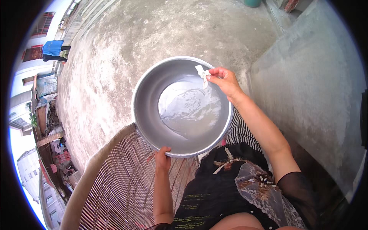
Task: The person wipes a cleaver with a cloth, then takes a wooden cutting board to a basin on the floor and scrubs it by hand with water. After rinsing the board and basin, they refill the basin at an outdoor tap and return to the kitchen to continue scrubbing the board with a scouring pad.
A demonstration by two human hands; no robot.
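A wide metal basin (pixel 148 115) with some water in its bottom is in the middle of the view. My left hand (pixel 163 158) grips its near rim, the thumb over the edge. Between the thumb and fingers of my right hand (pixel 225 81), a small, crumpled white scrap (pixel 203 75), perhaps cloth or tissue, is pinched above the basin's right inner wall. Ripples show on the water. The basin's near left side rests at or over the edge of a large woven basket (pixel 115 172); the exact contact cannot be told.
Concrete ground (pixel 115 57) surrounds the basin. A grey wall (pixel 304 95) stands at the right. Part of a green container (pixel 252 3) shows at the top. Blue and dark clothes (pixel 53 48) hang at the far left, above piled household items (pixel 59 149).
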